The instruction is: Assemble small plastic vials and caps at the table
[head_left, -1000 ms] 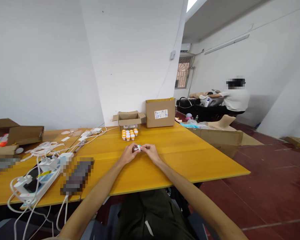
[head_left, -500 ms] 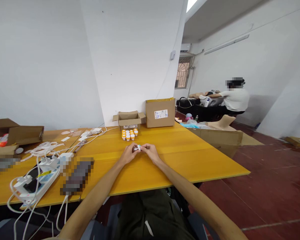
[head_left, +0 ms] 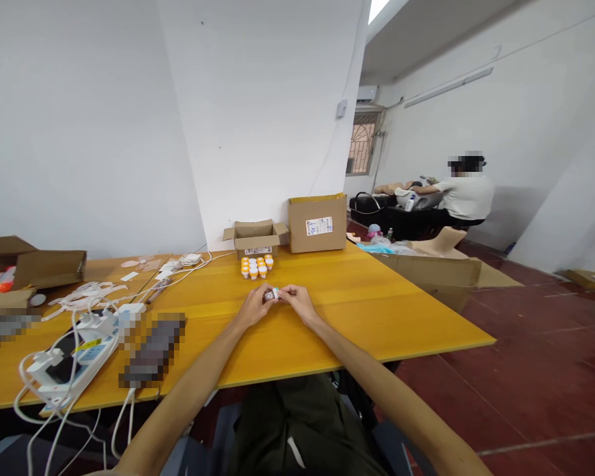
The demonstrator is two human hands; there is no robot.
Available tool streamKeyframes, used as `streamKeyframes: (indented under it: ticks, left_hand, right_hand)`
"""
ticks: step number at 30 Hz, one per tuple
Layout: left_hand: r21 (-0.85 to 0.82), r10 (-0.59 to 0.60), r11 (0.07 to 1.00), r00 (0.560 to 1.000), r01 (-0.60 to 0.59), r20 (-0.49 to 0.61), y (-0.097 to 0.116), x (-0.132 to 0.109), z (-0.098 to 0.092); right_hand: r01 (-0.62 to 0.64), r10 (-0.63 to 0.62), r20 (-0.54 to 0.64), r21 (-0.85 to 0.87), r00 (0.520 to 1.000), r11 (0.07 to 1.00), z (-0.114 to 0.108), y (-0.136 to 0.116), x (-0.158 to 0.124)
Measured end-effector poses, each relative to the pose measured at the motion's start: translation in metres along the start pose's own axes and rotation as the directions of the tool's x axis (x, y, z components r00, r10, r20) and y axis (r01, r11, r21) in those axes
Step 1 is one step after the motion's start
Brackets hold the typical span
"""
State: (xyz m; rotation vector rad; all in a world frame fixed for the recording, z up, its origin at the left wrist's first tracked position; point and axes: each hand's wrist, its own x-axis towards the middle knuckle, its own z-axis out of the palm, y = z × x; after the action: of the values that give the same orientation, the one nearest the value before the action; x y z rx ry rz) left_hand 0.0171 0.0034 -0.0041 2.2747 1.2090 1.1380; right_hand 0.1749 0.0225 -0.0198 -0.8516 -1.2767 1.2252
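Note:
Both hands meet over the wooden table (head_left: 377, 304), pinching a small labelled item (head_left: 274, 294) between them. It looks white with dark print and a bit of green and red, too small for its kind to be told. My left hand (head_left: 255, 306) grips its left side with thumb and fingers closed. On the right end are the closed fingertips of my right hand (head_left: 300, 304). Just beyond the hands, several small white jars with orange lids (head_left: 253, 272) stand in tight rows.
Behind the jars sit an open cardboard box (head_left: 258, 242) and a taller closed carton (head_left: 317, 228). To the left lie a power strip (head_left: 92, 357) with tangled white cables, a blurred dark device (head_left: 153, 350) and another open box (head_left: 52, 268). A person (head_left: 469, 198) sits far right.
The small item has turned slightly between my fingers, so more of its dark print shows. Both hands stay in nearly the same place.

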Motion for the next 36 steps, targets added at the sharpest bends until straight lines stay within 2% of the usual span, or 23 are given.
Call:
streamKeyframes:
  ticks: [10, 19, 27, 36]
  left_hand:
    - [0.013, -0.033, 0.999, 0.999, 0.033, 0.006, 0.0005, -0.0001, 0.0004]
    - [0.03, -0.009, 1.0, 1.0, 0.009, -0.001, 0.0013, -0.0007, 0.0004]
    - [0.02, -0.082, 0.996, 0.996, 0.082, -0.019, -0.0011, 0.0019, 0.0026]
    - [0.072, -0.043, 0.996, 0.999, 0.043, -0.008, 0.0011, 0.0007, 0.0001]
  right_hand:
    - [0.028, -0.028, 0.0, -0.008, 1.0, 1.0, 0.0014, -0.0054, -0.0027]
    - [0.02, -0.02, 0.011, -0.02, 1.0, 1.0, 0.0006, -0.004, -0.0023]
    - [0.088, -0.088, 0.012, -0.039, 0.996, 0.995, -0.0002, -0.0027, -0.0006]
    - [0.075, -0.073, 0.027, -0.053, 0.997, 0.996, -0.0017, -0.0003, 0.0004]
